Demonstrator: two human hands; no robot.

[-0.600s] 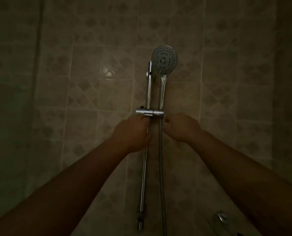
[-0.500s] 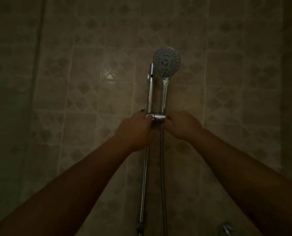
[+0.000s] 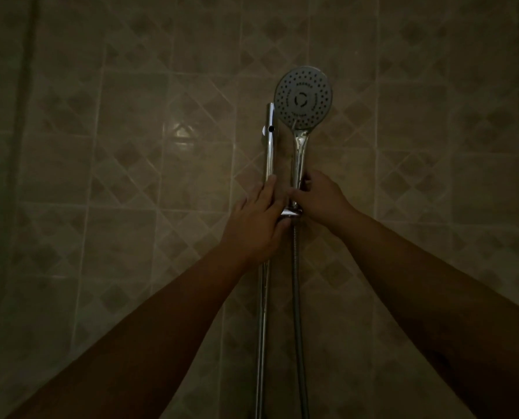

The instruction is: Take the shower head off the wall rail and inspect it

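A chrome hand shower with a round grey spray head (image 3: 303,97) stands upright in a sliding holder (image 3: 292,211) on a vertical chrome rail (image 3: 269,146). My left hand (image 3: 256,220) lies over the rail and the left part of the holder, fingers stretched upward along the rail. My right hand (image 3: 320,198) holds the lower part of the shower handle (image 3: 299,155) just above the holder, thumb and fingers curled round it. A metal hose (image 3: 297,297) hangs straight down from the holder.
The wall behind is covered in beige tiles (image 3: 131,176) with diamond patterns, dimly lit. A darker wall edge runs down the far left (image 3: 10,207) and another along the far right.
My left hand has opened from a curled grip on the holder, fingers now stretched up along the rail. My right hand has moved up onto the shower handle. The camera came closer.
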